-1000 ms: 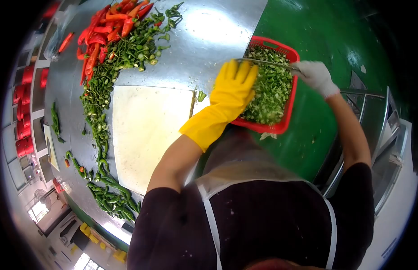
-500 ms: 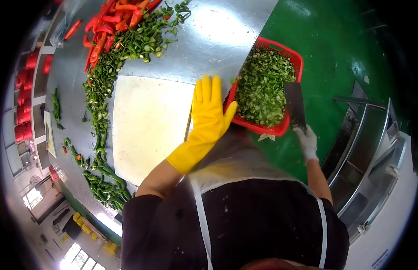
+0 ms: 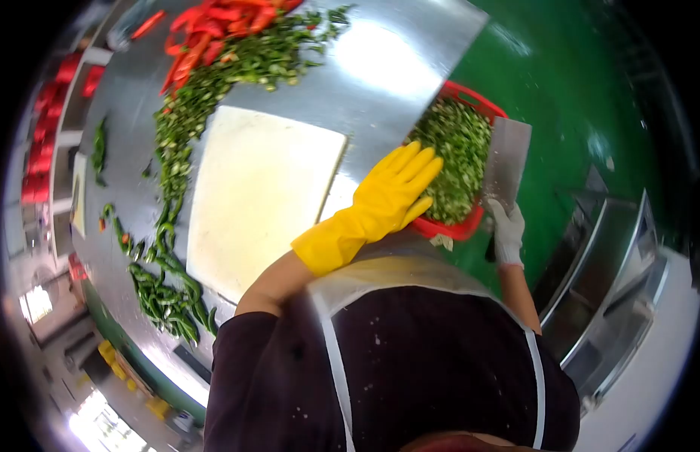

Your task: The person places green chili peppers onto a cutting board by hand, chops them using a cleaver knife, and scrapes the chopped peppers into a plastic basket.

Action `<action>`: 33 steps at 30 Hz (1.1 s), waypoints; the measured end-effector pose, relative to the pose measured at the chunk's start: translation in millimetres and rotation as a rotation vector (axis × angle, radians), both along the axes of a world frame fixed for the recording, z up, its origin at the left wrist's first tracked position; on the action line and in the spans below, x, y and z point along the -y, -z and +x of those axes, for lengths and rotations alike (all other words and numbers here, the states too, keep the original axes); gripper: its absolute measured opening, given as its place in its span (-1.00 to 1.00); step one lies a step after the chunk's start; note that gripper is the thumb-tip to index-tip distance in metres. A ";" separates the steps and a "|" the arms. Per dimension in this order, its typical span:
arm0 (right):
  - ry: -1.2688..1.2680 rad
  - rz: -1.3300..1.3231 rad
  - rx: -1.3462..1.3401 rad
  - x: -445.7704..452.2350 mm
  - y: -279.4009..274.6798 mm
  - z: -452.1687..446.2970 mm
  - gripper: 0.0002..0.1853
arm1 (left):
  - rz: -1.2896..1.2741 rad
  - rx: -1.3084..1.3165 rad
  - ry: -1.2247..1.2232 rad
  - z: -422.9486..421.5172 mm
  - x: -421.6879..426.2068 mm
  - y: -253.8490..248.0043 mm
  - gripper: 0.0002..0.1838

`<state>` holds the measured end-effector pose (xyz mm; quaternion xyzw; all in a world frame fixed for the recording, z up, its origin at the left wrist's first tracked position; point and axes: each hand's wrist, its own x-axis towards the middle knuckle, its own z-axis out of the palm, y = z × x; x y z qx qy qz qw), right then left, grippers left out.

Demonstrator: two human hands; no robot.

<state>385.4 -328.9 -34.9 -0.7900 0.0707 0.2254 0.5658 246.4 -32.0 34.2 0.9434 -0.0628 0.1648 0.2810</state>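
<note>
My left hand [image 3: 391, 188], in a yellow rubber glove, is stretched out flat over the near left rim of the red basket [image 3: 464, 229], holding nothing. Chopped green peppers [image 3: 457, 158] fill that basket, which is beside the table edge. At the basket's right side, my right hand [image 3: 508, 232] wears a white glove and grips a cleaver [image 3: 509, 158], its broad blade pointing away from me. A white cutting board [image 3: 263, 196] lies on the metal table to the left of my yellow glove, with only small specks on it.
Red peppers [image 3: 214, 30] are heaped at the far end of the metal table [image 3: 350, 105]. Cut green stem ends [image 3: 176, 139] trail along the board's left side. Whole green peppers [image 3: 169, 290] lie nearer me. Metal racks [image 3: 598, 279] stand on the green floor at right.
My left hand has moved right, from the board's edge to over the basket. The cleaver has turned so its broad face shows. The whole view has shifted slightly.
</note>
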 end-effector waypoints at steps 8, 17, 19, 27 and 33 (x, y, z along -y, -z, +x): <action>-0.399 0.313 0.025 -158.7 -72.9 -19.8 -0.75 | 0.295 -0.364 -0.724 -200.5 -32.7 -17.5 -0.20; -0.883 0.262 0.146 -322.9 -63.6 -69.9 -0.58 | 0.203 -0.155 -0.755 -296.9 -26.0 1.9 -0.18; -1.041 0.070 0.383 -328.3 -40.6 -71.1 -0.50 | 0.186 -0.127 -0.785 -312.5 -25.0 -0.3 -0.21; -1.311 -0.502 0.714 -327.1 -99.1 -133.7 -0.48 | 0.025 0.165 -1.123 -351.7 -34.3 -9.2 -0.39; -1.250 -0.366 0.749 -323.8 -80.9 -122.4 -0.52 | 0.098 0.272 -1.348 -407.7 -127.5 -23.7 -0.43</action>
